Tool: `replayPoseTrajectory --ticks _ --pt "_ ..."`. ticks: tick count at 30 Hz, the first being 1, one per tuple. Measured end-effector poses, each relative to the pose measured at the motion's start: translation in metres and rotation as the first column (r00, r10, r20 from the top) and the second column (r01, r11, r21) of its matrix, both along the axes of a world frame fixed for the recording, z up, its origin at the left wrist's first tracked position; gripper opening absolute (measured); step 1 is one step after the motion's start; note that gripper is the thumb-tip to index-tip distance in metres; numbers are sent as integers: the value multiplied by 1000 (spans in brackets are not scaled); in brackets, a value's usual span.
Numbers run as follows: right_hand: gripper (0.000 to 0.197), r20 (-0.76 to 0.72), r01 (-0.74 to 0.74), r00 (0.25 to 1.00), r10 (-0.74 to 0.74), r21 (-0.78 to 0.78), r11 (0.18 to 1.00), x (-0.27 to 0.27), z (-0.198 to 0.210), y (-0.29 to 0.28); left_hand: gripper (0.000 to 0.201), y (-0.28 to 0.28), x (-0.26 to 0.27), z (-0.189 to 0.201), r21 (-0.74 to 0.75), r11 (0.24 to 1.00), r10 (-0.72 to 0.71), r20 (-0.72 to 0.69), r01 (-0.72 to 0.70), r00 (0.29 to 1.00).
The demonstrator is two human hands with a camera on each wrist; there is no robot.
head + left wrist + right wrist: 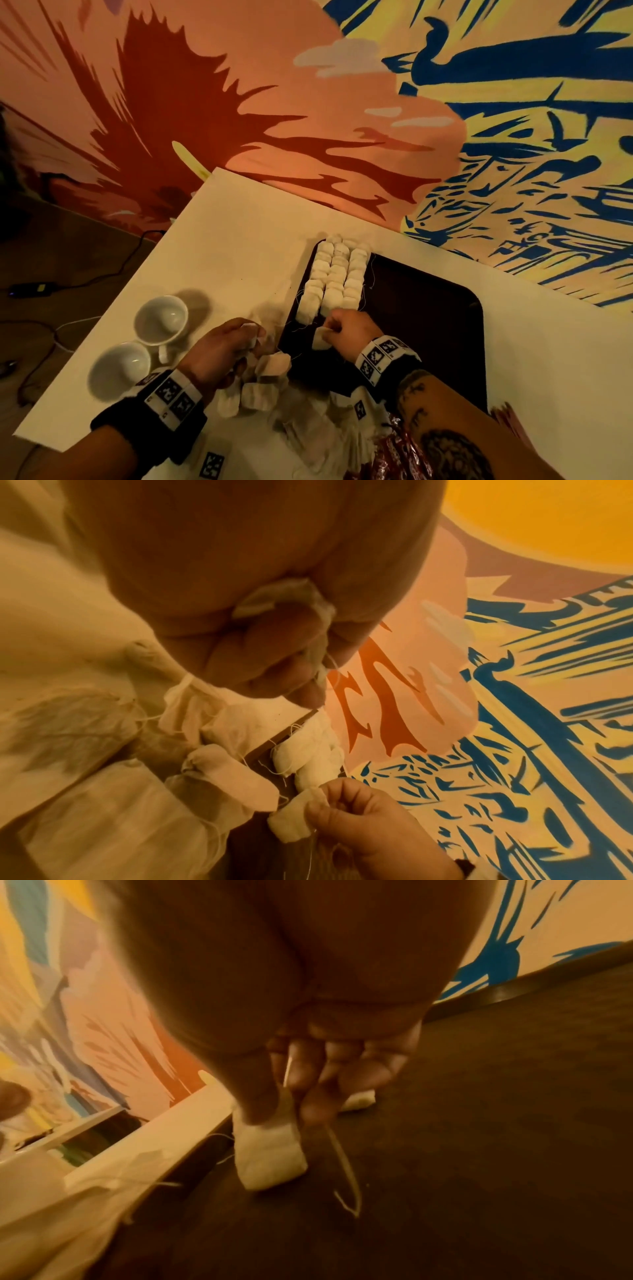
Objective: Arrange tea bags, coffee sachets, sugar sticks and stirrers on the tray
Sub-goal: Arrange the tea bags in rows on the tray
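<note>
Both hands pinch tea bags | right hand (346,328) over tray (428,308)

Two white cups (138,346) stand side by side on the white table (239,240), near its left edge. One cup (161,320) is a bit farther back than the other cup (118,368). Behind the table is a big painted wall (342,85) with orange, red, yellow and blue shapes. A black cable (89,277) lies on the dark floor (34,308) to the left.
</note>
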State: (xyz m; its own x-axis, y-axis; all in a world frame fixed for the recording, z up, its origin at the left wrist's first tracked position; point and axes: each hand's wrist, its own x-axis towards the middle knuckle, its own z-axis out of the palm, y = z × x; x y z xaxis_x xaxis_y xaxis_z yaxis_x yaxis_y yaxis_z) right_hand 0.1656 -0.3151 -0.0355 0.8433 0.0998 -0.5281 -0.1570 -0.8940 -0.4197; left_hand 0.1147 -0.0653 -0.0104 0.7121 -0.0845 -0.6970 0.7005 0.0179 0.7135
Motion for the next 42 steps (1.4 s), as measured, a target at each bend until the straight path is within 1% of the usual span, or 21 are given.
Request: replayPoseTrajectory --ticks 2,4,7,13,16,19,21,23,25,27,28,29,31,32,34,35,36,37,38,40,42 --pt "9 45 46 998 -46 -2 999 11 -8 -2 20 -1 1 -3 -3 1000 19 39 -19 999" --pt "6 81 94 992 -93 -7 996 21 -14 -5 21 -3 2 -7 0 999 37 67 -37 997" --pt "12 124 118 986 -114 -23 993 29 -17 -8 22 -7 3 -9 44 998 36 91 -40 995" --pt "11 124 166 979 -161 -31 986 39 -21 -9 25 -12 5 -9 51 997 45 88 -49 995" --pt "11 111 170 980 -164 -39 985 39 -23 -9 19 -15 6 -7 27 997 73 92 -76 993" --pt "21 140 184 973 -181 -8 983 36 -19 -8 15 -21 7 1 -5 995 99 126 -100 987" --pt "25 196 197 959 -203 52 979 31 -8 -4 13 -24 7 6 -42 992 122 137 -117 983" --pt "21 238 161 950 -203 186 969 21 8 7 9 -25 8 7 -24 994 106 165 -104 981" --pt "20 157 64 980 -124 339 939 6 26 23 5 -25 8 10 56 996 50 218 -64 975" --pt "24 39 0 999 -20 452 892 -11 37 39 17 -25 9 15 132 991 -30 284 -9 958" --pt "25 8 5 1000 -10 491 871 -17 39 46 23 -26 9 18 172 985 -75 302 23 950" --pt "23 2 27 999 -33 519 854 -23 40 51 28 -26 9 20 216 975 -121 325 50 938" --pt "19 17 108 990 -142 561 821 -30 45 58 35 -25 8 27 294 954 -172 356 64 919" --pt "17 13 166 977 -215 591 790 -31 48 59 40 -24 7 28 299 953 -168 367 55 915" --pt "15 -25 279 935 -354 667 691 -36 54 61 47 -23 6 31 238 971 -112 392 17 913" --pt "14 -40 313 915 -401 697 645 -38 57 62 38 -24 4 34 222 975 -92 419 -4 903" --pt "13 -45 330 901 -432 718 613 -41 60 63 24 -27 2 38 221 975 -68 457 -39 887" --pt "11 -49 335 895 -444 731 595 -44 60 63 13 -29 1 42 219 973 -43 486 -74 873" --pt "10 -51 331 897 -439 737 590 -47 61 64 14 -32 -1 45 209 972 -14 508 -108 861" --pt "5 -34 308 908 -417 729 612 -54 61 64 24 -32 -4 47 201 969 11 543 -143 840" --pt "10 30 273 903 -428 730 627 -59 60 61 21 -30 -6 49 223 968 -31 562 -116 826"
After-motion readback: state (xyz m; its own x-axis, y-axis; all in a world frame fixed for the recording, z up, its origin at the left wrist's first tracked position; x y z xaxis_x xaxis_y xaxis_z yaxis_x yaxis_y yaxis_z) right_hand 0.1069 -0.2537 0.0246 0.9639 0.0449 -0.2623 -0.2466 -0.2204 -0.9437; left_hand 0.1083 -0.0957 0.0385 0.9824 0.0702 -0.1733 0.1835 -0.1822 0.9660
